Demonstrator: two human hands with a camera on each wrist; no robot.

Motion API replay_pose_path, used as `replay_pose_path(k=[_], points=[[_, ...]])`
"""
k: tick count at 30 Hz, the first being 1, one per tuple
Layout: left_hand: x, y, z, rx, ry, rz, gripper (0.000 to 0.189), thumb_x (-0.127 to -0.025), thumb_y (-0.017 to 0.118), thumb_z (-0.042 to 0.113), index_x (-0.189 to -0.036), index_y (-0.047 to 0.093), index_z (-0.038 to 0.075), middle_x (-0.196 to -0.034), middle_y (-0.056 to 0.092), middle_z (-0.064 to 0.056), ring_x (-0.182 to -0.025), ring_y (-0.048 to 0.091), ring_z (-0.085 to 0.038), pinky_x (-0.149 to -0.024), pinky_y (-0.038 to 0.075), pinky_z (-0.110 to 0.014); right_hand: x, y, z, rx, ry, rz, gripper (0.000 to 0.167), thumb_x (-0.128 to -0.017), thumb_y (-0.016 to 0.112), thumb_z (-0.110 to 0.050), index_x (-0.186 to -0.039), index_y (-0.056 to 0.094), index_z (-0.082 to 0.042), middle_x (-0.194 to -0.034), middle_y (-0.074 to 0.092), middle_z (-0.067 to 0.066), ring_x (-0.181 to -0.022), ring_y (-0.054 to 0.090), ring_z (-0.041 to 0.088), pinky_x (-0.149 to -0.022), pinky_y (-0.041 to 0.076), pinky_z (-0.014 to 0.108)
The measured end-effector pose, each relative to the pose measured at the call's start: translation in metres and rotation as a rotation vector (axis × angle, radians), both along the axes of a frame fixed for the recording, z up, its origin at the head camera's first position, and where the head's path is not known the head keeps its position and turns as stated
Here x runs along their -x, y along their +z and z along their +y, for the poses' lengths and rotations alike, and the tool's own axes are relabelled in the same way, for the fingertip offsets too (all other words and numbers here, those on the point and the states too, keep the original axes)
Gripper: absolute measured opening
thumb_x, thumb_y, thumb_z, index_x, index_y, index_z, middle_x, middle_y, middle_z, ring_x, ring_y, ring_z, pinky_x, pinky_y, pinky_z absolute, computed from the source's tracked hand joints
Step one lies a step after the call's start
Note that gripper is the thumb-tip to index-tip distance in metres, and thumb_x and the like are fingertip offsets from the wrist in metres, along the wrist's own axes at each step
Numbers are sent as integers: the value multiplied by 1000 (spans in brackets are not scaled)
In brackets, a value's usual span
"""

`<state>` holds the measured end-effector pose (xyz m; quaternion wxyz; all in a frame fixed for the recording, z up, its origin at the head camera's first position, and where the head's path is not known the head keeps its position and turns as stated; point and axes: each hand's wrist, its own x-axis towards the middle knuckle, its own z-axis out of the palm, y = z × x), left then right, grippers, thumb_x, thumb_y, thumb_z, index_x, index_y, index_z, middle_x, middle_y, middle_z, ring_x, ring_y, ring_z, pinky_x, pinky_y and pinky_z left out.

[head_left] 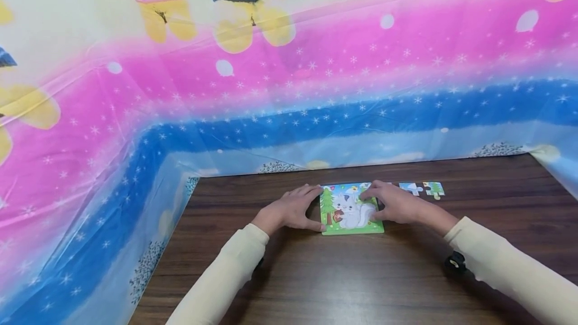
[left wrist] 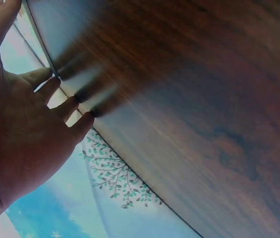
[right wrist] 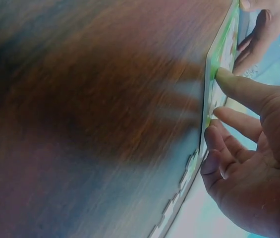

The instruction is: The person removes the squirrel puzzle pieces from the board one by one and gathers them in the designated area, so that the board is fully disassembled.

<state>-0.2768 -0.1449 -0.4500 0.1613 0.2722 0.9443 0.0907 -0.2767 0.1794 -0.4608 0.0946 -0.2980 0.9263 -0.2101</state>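
Puzzle (head_left: 346,217), upper-right corner hidden by right-hand grip (head_left: 397,203), nearby pieces (head_left: 433,189) partly covered

Both Arms Reach Forward

The left arm (head_left: 221,275) and right arm (head_left: 510,260) converge ahead; the left hand (head_left: 293,208) holds its thumb away from its nearly straight fingers, which look slightly spread, though its wrist view is dim; the right hand (head_left: 399,203) parts thumb from index finger, its other fingers lightly bent.

"Site?"
"Tabletop nook, screened off — my wood-grain table (head_left: 352,280) has snowflake-printed cloth (head_left: 289,119) hung along its back and both sides."
"Home or office, then?"
"Undetermined — I cannot see past the cloth."
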Motion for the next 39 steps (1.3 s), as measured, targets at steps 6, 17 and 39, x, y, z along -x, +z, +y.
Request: replay_pose_path(k=[6, 17, 39], points=[[0, 2, 3, 14, -42, 46, 104, -91, 71, 68, -171, 19, 26, -179, 18, 1, -168, 10, -26, -133, 21, -59, -2, -2, 1, 28, 0, 1, 55, -96, 80, -23, -147, 64, -12, -134, 59, 14, -91, 54, 17, -75, 44, 33], [-17, -2, 23, 9, -186, 82, 81, -103, 59, 61, -170, 23, 35, -178, 23, 2, -166, 19, -29, -130, 26, -61, -6, -6, 1, 25, 11, 28, 53, -98, 78, -24, -148, 64, -14, -134, 58, 12, -91, 55, 14, -75, 46, 31], [-12, -8, 26, 3, -186, 104, 70, -107, 54, 57, -169, 29, 35, -176, 25, 3, -165, 22, -28, -128, 29, -63, 0, -2, 0, 93, -3, -61, 46, -96, 79, -19, -139, 66, -11, -130, 59, 14, -92, 55, 19, -79, 47, 37]])
